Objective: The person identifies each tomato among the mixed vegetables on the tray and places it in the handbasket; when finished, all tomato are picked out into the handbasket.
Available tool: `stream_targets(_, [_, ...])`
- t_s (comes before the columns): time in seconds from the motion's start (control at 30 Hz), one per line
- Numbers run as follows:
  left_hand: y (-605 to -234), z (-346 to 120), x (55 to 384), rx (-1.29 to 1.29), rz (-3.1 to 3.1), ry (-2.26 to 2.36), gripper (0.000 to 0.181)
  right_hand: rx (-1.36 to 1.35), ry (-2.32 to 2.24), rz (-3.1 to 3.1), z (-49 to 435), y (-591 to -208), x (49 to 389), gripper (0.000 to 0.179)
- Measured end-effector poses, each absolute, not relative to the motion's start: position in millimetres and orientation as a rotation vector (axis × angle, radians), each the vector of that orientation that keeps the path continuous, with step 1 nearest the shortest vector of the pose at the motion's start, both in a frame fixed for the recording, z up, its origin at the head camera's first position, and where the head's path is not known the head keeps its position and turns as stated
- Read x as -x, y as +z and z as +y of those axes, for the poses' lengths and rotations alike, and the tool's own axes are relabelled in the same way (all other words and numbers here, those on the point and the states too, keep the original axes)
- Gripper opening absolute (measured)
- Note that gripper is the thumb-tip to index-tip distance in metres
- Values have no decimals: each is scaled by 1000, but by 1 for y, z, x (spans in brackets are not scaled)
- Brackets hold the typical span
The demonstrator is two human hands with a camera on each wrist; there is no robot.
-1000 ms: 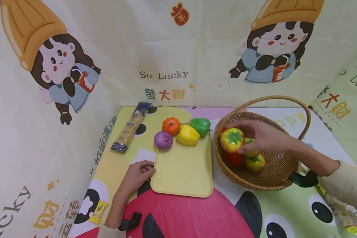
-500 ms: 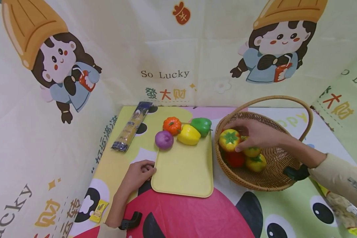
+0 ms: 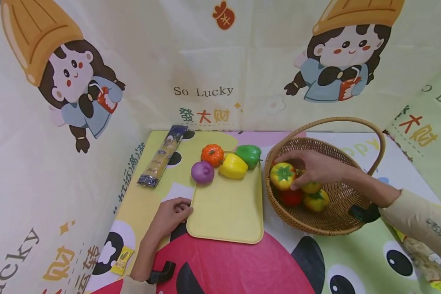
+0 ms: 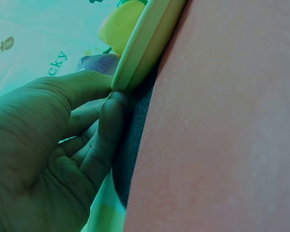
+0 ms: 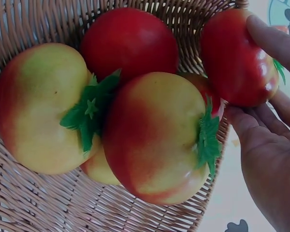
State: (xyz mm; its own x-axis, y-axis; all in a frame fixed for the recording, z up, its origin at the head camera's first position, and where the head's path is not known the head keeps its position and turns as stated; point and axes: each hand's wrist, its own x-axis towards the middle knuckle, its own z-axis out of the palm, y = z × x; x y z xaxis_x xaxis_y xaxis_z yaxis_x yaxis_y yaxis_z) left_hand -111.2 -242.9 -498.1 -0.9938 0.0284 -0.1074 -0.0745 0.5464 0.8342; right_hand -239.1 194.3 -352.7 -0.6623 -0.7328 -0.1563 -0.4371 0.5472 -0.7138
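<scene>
My right hand [image 3: 317, 165] reaches into the brown wicker basket [image 3: 347, 208] and grips a red-and-yellow tomato [image 3: 283, 176] near the basket's left side. In the right wrist view, thumb and fingers clasp this tomato [image 5: 239, 58] by its sides, near the rim. Beneath and beside it lie several more tomatoes [image 5: 154, 137], some with green leafy tops. My left hand [image 3: 170, 214] pinches the left edge of a pale yellow tray [image 3: 226, 212]; in the left wrist view the thumb is over the tray rim [image 4: 142, 43] and a finger is under it.
At the tray's far end sit a purple onion [image 3: 202, 172], an orange pumpkin [image 3: 212, 155], a yellow pepper [image 3: 233, 166] and a green pepper [image 3: 248, 156]. A pasta pack [image 3: 163, 156] lies back left, a small yellow sachet [image 3: 123, 260] front left, a snack bag [image 3: 422, 255] right.
My right hand has shifted slightly left in the basket, with the tomato in its grip. The left hand stays at the tray's edge.
</scene>
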Motion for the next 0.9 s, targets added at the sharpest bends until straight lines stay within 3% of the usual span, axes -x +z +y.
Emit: stream_targets(0.9, [-499, -243, 112, 43, 2652, 1454, 26, 934, -710, 2551, 197, -370, 242, 72])
